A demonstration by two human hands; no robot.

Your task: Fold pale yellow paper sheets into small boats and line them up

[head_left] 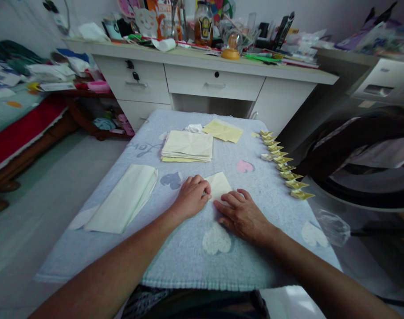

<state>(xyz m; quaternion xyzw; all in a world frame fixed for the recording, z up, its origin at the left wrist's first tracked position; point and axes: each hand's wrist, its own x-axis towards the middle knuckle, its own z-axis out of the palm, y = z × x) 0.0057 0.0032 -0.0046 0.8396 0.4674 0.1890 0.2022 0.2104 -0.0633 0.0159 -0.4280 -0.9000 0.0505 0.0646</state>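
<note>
basically, the sheet (218,182) lies flat near the centre of the frame, on the cloth (175,266), with a hand at either side. the left hand (193,195) is curled in close at the sheet's left edge, thumb and forefinger nearly together; whether they pinch paper or only press, i cannot tell. the right hand (243,215) is looser, fingers moderately spread, tips at the lower right edge.

the cloth looks soft and a little uneven, so a crease pressed here might come out crooked; if one hand lifts early, the thin sheet could slide or twist. a sweep of the right forearm might knock the row of folded pieces (284,166) at the right of the frame.

the sheet's lower left part is hidden behind the fingers, and any fold lines are too faint to read. the white wad (194,128) is partly covered by the stack (187,142). both forearms run off the bottom.
</note>
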